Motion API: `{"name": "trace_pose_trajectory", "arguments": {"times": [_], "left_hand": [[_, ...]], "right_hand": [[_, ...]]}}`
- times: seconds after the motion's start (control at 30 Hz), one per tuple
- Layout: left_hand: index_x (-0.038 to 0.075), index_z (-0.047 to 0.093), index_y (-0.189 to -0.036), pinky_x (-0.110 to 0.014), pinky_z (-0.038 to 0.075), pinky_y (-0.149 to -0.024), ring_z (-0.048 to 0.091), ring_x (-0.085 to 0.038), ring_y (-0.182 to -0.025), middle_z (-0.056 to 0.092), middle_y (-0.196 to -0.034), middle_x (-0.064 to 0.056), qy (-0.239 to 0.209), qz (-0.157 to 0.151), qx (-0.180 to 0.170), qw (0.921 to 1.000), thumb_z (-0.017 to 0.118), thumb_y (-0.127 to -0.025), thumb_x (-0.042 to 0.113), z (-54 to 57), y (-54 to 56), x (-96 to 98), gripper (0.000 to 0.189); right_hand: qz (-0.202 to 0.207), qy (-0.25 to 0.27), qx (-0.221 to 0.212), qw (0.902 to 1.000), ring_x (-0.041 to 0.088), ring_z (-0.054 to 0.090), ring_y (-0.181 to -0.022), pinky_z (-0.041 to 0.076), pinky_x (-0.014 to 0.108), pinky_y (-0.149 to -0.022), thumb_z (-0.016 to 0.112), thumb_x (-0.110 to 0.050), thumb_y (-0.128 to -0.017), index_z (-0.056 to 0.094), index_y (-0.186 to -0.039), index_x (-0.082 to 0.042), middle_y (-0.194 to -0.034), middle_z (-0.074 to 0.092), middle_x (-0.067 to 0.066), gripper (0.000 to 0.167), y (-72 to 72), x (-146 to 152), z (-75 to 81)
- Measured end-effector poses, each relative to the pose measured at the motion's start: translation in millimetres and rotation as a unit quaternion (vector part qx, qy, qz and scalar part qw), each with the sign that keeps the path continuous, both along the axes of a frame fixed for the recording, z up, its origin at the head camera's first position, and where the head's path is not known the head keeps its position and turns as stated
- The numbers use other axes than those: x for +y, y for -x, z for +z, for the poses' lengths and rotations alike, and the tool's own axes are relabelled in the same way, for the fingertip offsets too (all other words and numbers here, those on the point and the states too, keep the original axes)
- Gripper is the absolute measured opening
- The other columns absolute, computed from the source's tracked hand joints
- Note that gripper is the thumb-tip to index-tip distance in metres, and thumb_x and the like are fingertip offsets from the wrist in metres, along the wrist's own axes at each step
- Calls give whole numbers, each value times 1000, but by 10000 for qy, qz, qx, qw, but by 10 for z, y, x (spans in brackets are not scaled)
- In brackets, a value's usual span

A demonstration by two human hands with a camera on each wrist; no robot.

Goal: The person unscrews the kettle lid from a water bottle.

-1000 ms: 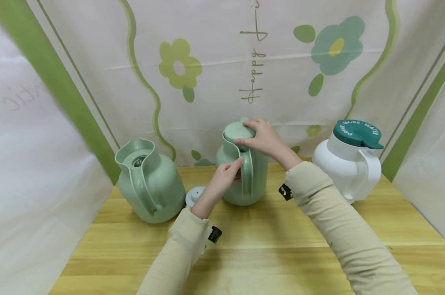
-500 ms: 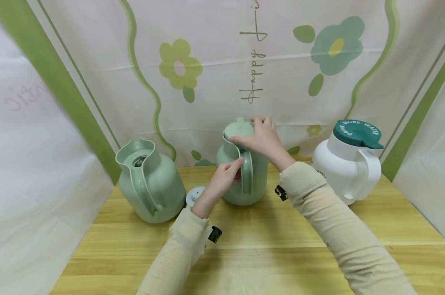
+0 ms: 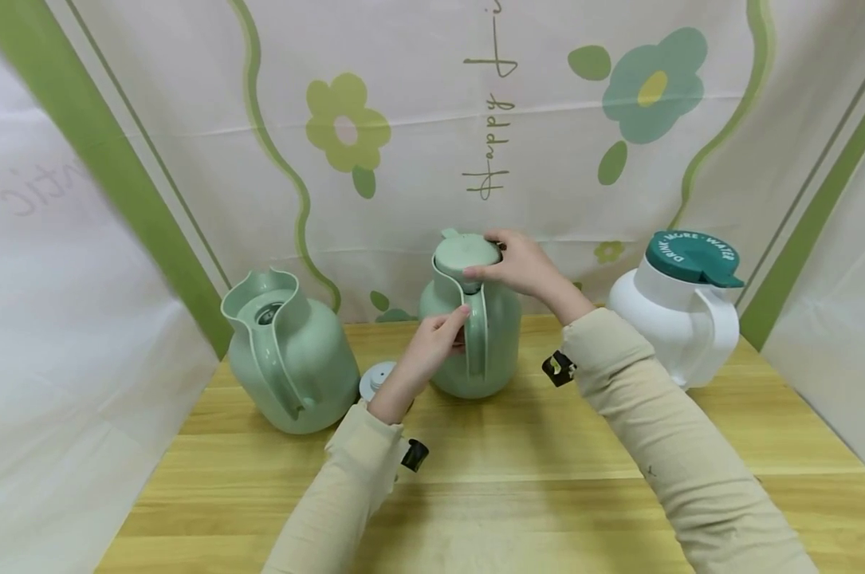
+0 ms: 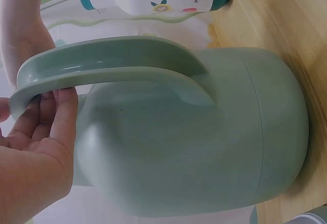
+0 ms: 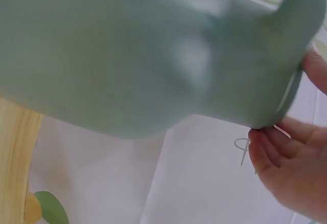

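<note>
In the head view, a pale green vacuum jug [image 3: 500, 343] stands upright on the wooden table at the middle. My left hand [image 3: 432, 344] grips the top of its handle [image 4: 122, 76], thumb on the outside and fingers curled underneath. Over the mouth sits a round green lid [image 3: 466, 252], its small tab pointing to the back left. My right hand [image 3: 521, 265] pinches the lid's right edge between thumb and fingers. From the right wrist view, those fingertips [image 5: 263, 155] lie right at the jug's rim.
A second green jug [image 3: 306, 351], without a lid, stands left with its inner opening showing. Beside it lies a pale grey stopper [image 3: 377, 378], partly behind my left wrist. At right is a white jug [image 3: 654, 323] with a dark green lid [image 3: 693, 255]. A printed cloth [image 3: 418, 159] hangs behind.
The lid has turned, its tab swinging from the back right to the back left. My right hand moved left around the lid, then back right. My left hand keeps its grip on the handle.
</note>
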State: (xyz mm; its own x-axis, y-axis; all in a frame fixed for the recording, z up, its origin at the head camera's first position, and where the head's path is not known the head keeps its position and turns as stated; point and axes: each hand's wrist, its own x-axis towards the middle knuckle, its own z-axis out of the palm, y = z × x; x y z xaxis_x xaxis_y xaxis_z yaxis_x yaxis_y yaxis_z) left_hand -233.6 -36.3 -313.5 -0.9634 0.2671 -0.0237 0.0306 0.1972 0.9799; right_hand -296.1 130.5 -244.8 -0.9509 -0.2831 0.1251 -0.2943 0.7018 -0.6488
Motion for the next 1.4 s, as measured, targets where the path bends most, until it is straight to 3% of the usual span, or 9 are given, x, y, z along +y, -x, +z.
{"name": "trace_pose_trajectory", "arguments": {"times": [0.17,0.3,0.43,0.67,0.83,1.0,1.07,1.27,1.4], "left_hand": [[-6,66,-103,-38,53,-95,63,-15,-97,66,-101,-10,-14,23,-16,10000,40,-103,37,5,-8,5,50],[-2,67,-93,-37,53,-95,62,-11,-94,66,-97,-6,-132,17,-23,9999,41,-103,36,-7,-15,14,47],[10,48,-64,-35,54,-91,53,-8,-78,51,-71,3,-178,-24,-46,9998,41,-103,37,-26,-14,17,48],[15,31,-59,-34,53,-88,43,-11,-68,35,-61,4,-164,-69,-45,9998,40,-102,40,-28,-29,6,52],[10,46,-63,-35,54,-90,52,-9,-76,49,-70,4,-151,-54,-1,9999,40,-103,39,-20,-23,10,49],[-3,67,-100,-39,53,-95,62,-14,-98,66,-104,-9,-65,-3,-2,10000,39,-103,36,-9,-9,-1,48],[-3,67,-100,-39,53,-96,62,-15,-99,66,-105,-10,-37,-11,-11,10000,39,-103,36,-8,-6,-3,48],[12,47,-65,-38,53,-94,57,-10,-86,56,-82,2,-31,-19,-39,10000,40,-103,38,-11,-13,0,46],[14,42,-63,-38,53,-94,54,-10,-82,50,-76,4,-22,-17,-63,10000,40,-102,39,-4,-25,0,47]], "right_hand": [[283,-95,-205,9993,39,27,-143,27,51,-116,63,-33,-90,27,-147,6,-155,24,24,77,22,-6,42],[-48,-199,-114,9997,42,22,-143,27,55,-115,63,-44,-88,27,-148,4,-156,16,26,85,-15,-101,34],[-561,-450,227,9972,39,29,-135,35,52,-109,69,-56,-80,33,-147,-1,-148,27,25,94,-71,-218,-10],[-868,-745,784,9903,36,35,-122,37,46,-102,72,-55,-78,45,-140,-2,-139,39,23,86,-118,-308,-58],[-454,-729,749,9935,39,37,-128,38,48,-105,70,-47,-84,45,-140,0,-144,41,21,77,-114,-243,-10],[329,-343,465,9978,40,32,-139,31,52,-113,65,-29,-90,38,-143,2,-151,33,23,67,-51,-96,22],[444,-295,376,9979,40,29,-141,30,53,-114,62,-28,-92,35,-145,2,-154,28,24,67,-34,-80,13],[-474,-463,376,9971,40,32,-134,38,54,-106,62,-55,-86,30,-147,-2,-149,26,26,87,-97,-217,-33],[-922,-738,547,9915,39,34,-123,40,49,-101,65,-62,-79,32,-143,2,-138,33,28,96,-124,-280,-49]]}}
